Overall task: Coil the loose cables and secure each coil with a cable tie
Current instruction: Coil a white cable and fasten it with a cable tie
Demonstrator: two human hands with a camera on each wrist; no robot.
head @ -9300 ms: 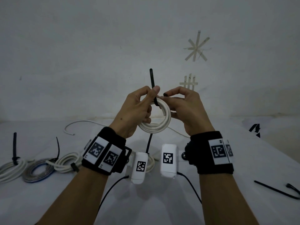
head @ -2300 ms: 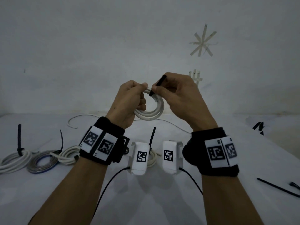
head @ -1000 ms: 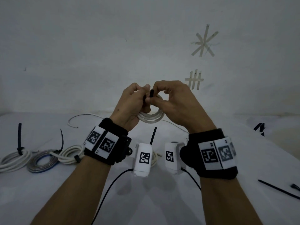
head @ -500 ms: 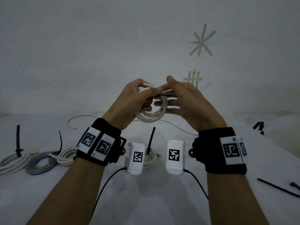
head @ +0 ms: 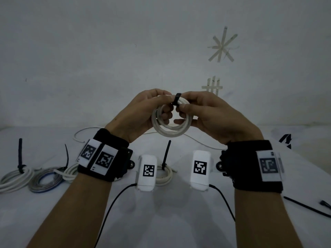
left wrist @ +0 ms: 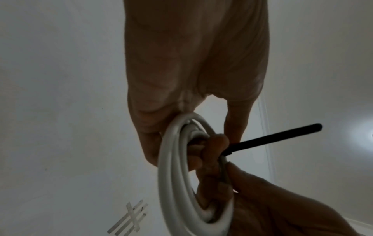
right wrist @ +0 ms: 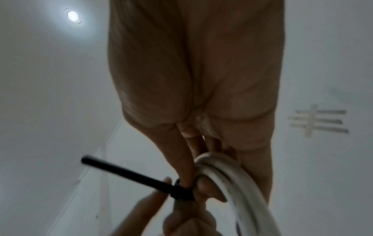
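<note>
Coils already tied sit far L on desk [head: 179, 221]: white coil [head: 15, 179], grey-blue coil [head: 45, 180], another white one [head: 71, 173]. L hand [head: 141, 113] grips held coil [head: 170, 122] mid-air above desk, fingers curled thru loop. Black cable tie [head: 177, 98] wraps coil top, tail sticking out. R hand [head: 211, 119] pinches coil beside tie. Spare tie [head: 308, 206] far R.

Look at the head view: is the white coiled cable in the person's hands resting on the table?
No: both hands hold the white coiled cable up in the air, above the table.
</note>
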